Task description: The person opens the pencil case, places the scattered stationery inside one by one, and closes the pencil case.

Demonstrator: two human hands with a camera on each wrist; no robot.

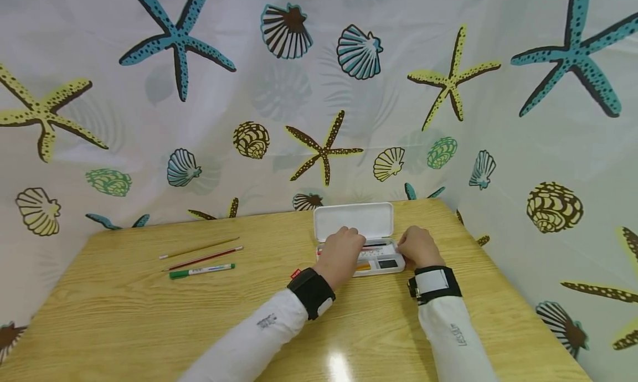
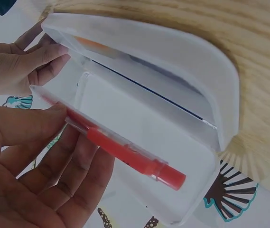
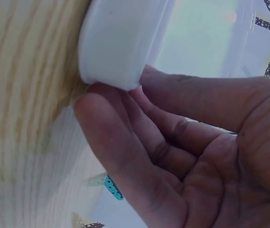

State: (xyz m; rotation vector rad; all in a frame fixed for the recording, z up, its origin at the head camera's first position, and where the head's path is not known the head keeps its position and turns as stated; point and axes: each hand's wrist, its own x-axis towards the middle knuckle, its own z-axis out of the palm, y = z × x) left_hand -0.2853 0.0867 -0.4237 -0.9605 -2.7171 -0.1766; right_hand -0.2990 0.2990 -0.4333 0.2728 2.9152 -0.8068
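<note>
A white pencil case (image 1: 354, 220) stands on the table with its lid raised. My left hand (image 1: 343, 254) is over its left part, and in the left wrist view it pinches a red pen (image 2: 125, 152) with a clear barrel between thumb and fingers. My right hand (image 1: 420, 247) grips the right end of the case, thumb at the rim and fingers against the outer side (image 3: 116, 47). Inside the case lie a slim dark-blue stick (image 1: 376, 244), an orange piece (image 1: 363, 266) and a dark block (image 1: 387, 264). My left hand hides part of the contents.
Left on the wooden table (image 1: 124, 315) lie a yellow pencil (image 1: 199, 248), a dark red pencil (image 1: 205, 258) and a green-capped marker (image 1: 201, 270). A small red object (image 1: 296, 273) is beside my left wrist. A patterned cloth (image 1: 224, 105) hangs behind and at the sides.
</note>
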